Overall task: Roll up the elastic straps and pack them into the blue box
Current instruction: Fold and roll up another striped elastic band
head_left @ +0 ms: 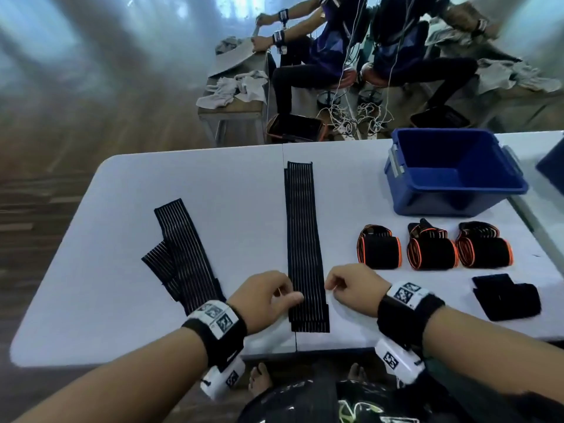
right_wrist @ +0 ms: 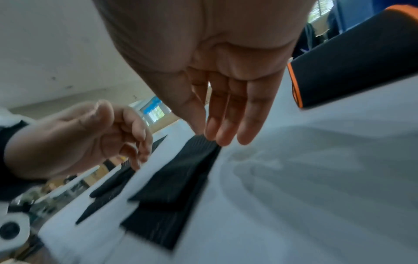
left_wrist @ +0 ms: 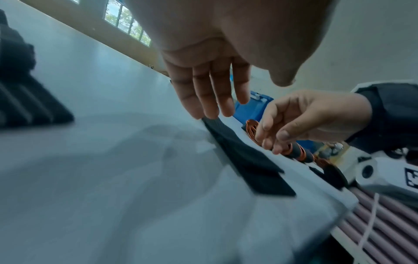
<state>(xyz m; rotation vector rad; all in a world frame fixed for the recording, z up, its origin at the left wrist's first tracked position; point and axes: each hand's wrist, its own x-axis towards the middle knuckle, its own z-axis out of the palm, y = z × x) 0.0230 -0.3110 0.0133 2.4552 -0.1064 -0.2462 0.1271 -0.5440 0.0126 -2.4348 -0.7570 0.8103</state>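
Observation:
A long black striped elastic strap [head_left: 302, 239] lies flat down the middle of the white table [head_left: 122, 300], its near end by my hands. My left hand [head_left: 265, 296] rests at the strap's left edge with the thumb lying on it; the left wrist view shows its fingers [left_wrist: 210, 100] nearly straight, tips touching the strap [left_wrist: 244, 157]. My right hand [head_left: 346, 285] hovers at the strap's right edge, fingers [right_wrist: 226, 123] extended to the strap [right_wrist: 176, 180], holding nothing. Three rolled orange-edged straps [head_left: 432, 251] sit in a row to the right. The blue box [head_left: 454, 172] stands open at the far right.
A second black striped strap [head_left: 180, 254] lies folded on the table's left half. A flat black folded piece [head_left: 506, 297] sits near the right front edge. Beyond the table, two seated people [head_left: 320, 41] work at tables with cloths, and cables lie on the floor.

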